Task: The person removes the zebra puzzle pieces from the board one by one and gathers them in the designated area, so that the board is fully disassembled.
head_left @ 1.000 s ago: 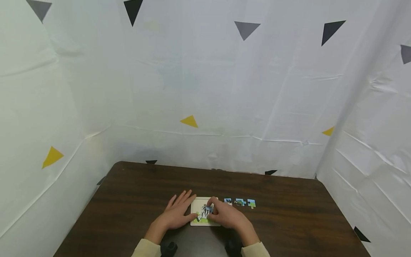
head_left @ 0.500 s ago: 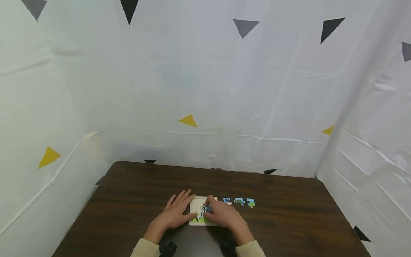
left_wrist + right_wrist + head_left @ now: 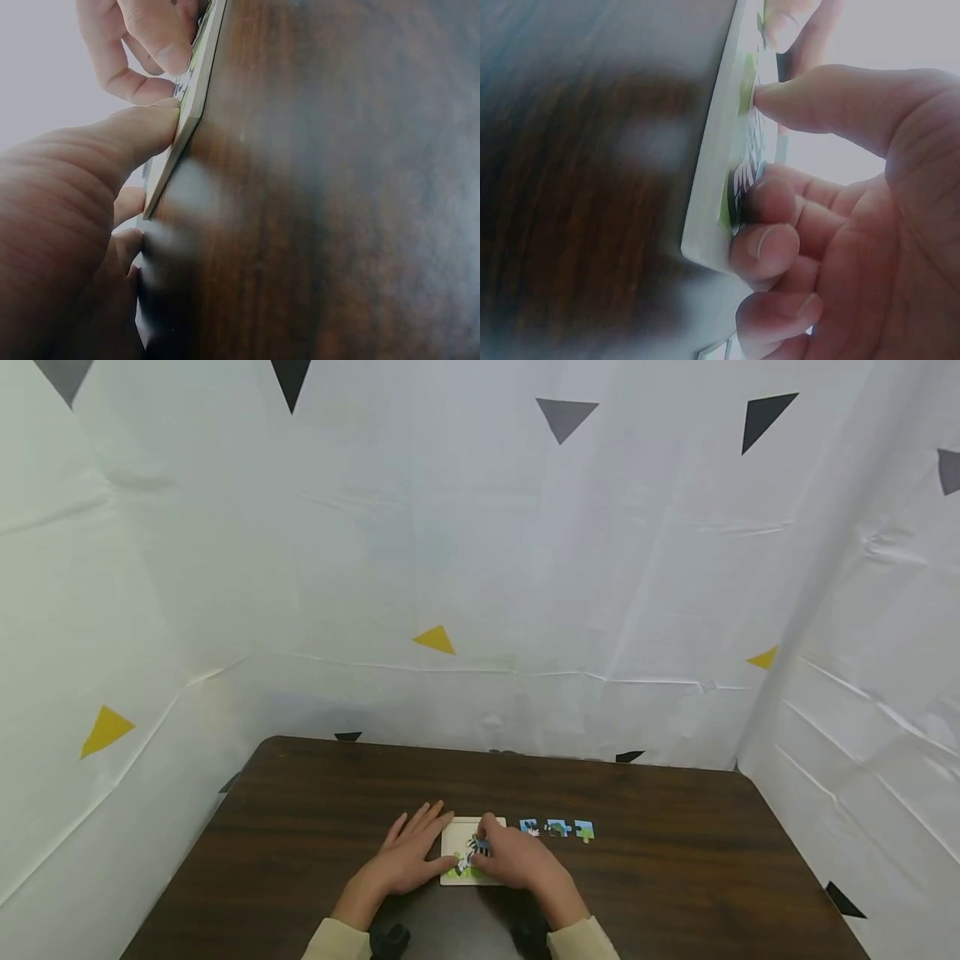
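Puzzle board (image 3: pixel 460 835), brown table (image 3: pixel 675 860), white sheeting (image 3: pixel 480 543)

Striped black-and-white on a cream puzzle board (image 3: pixel 459 835)
Green along its near edge, blue and green on loose pieces (image 3: pixel 557 828)

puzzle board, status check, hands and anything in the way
Left hand spread, thumb on puzzle board. Right hand curled over zebra-striped piece on board. Three loose pieces right of board, apparently not in the way.
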Motion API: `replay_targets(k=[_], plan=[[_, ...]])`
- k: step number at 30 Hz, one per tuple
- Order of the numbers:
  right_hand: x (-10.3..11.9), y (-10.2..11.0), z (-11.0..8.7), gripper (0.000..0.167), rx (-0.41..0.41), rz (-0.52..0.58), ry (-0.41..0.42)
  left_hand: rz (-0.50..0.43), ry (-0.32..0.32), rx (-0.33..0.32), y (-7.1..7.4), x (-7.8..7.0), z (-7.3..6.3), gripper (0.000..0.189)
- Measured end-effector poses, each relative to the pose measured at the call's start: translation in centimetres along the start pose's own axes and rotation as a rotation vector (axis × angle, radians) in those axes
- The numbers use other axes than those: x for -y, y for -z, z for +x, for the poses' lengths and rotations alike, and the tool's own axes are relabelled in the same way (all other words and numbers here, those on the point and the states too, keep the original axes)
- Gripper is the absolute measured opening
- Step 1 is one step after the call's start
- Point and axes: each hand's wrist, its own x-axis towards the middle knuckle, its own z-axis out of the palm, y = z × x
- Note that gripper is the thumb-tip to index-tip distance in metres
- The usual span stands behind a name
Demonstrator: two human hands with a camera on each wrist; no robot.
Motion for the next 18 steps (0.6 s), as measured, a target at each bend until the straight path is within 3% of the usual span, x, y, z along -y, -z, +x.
replay_targets(k=[5,18], plan=[[0.23,0.12,-0.03,0.036,0.014,0.0,-0.011,-0.018,-0.019,0.0,-0.07,0.2,-0.15,0.084],[0.46,0.42,-0.16,0.04,0.035,0.025,-0.015,0.021,0.01,0.002,-0.37,0.5,0.21,0.082]])
